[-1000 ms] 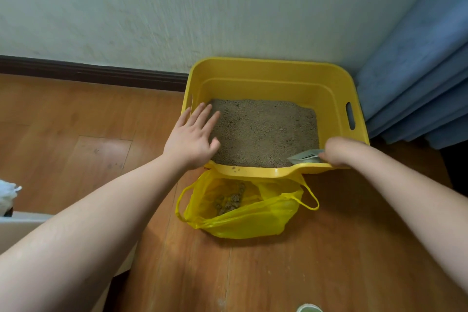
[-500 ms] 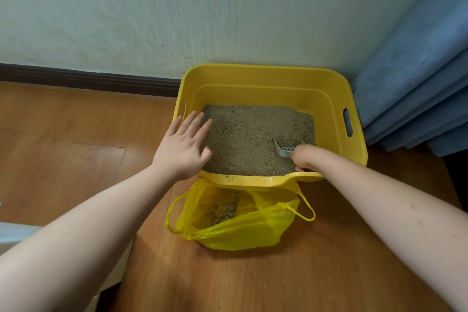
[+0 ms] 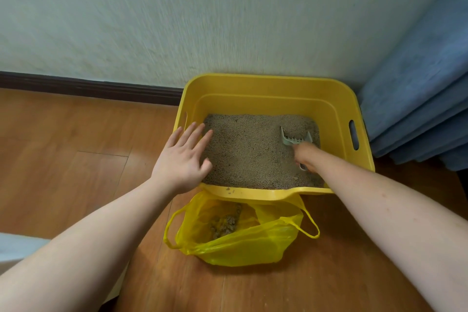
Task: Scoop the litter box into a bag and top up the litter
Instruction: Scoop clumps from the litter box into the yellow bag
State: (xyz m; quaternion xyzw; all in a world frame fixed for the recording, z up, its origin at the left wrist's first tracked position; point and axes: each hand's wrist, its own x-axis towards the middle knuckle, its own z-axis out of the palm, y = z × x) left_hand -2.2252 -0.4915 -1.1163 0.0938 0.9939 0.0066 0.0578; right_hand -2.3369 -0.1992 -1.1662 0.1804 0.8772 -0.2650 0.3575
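Litter box (image 3: 266,88) on wood floor (image 3: 63,149) against wall (image 3: 177,20); right hand (image 3: 305,154) grips scoop (image 3: 295,137), left hand (image 3: 183,157) spread.

One yellow litter box (image 3: 266,88), one yellow bag (image 3: 253,248), one grey scoop (image 3: 295,137), two hands: left (image 3: 183,162), right (image 3: 305,154)

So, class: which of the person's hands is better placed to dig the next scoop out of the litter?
The right hand. It already grips the grey scoop, whose blade sits in the litter inside the yellow litter box. The left hand lies open and empty at the box's left edge.
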